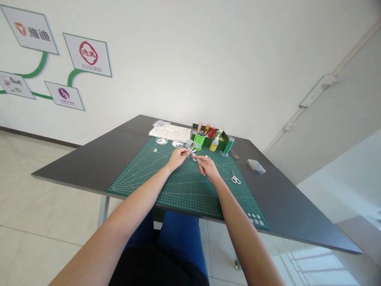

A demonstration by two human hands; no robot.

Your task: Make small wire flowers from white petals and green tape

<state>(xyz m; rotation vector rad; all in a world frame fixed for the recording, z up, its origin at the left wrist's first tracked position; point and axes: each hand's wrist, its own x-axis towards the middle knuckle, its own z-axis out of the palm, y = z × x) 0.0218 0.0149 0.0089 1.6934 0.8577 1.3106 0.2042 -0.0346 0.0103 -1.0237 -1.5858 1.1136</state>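
Observation:
Over the green cutting mat (184, 194), my left hand (178, 157) is closed in a pinch on something small and whitish that I cannot make out. My right hand (207, 167) faces it with the index finger stretched out and the other fingers loosely bent, apart from one another. That index fingertip is close to a small white piece (195, 159); whether it touches is too small to tell. To the left of my hands lies a small white flower (155, 150) on a thin stem. White-handled scissors (235, 180) rest on the mat to the right.
Beyond my hands stand two shallow dishes (161, 141) of small pieces, a small jar (189, 143), a green cup (198, 140) with tools, a glue bottle (214, 144) and a green spool (228, 146). Behind are papers (169, 132) and a box (193, 128); a plastic case (256, 166) lies right.

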